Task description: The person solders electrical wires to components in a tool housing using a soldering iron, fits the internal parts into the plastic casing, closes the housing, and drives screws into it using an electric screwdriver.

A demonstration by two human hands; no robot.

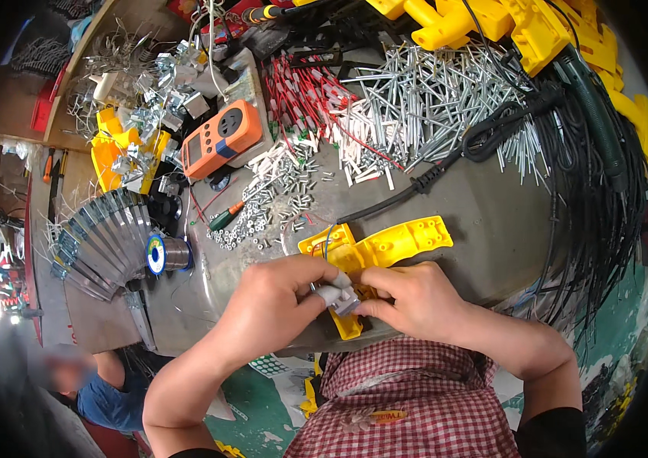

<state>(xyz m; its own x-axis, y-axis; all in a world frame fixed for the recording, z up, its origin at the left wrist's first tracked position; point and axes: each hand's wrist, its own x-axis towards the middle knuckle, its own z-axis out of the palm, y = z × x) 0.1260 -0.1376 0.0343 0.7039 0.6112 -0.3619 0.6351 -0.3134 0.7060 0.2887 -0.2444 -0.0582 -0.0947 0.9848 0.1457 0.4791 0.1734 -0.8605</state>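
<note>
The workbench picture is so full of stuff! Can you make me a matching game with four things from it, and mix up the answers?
Things:
1. Grey part
2. Orange meter
3. Wire spool
4. Black cables

Clues:
A. In a big bunch at the picture's right side
B. At the fingertips of the left hand and the right hand
C. Has a blue ring at one end
D. Has a round dark patch on its face

Right pairs: 1-B, 2-D, 3-C, 4-A
</note>
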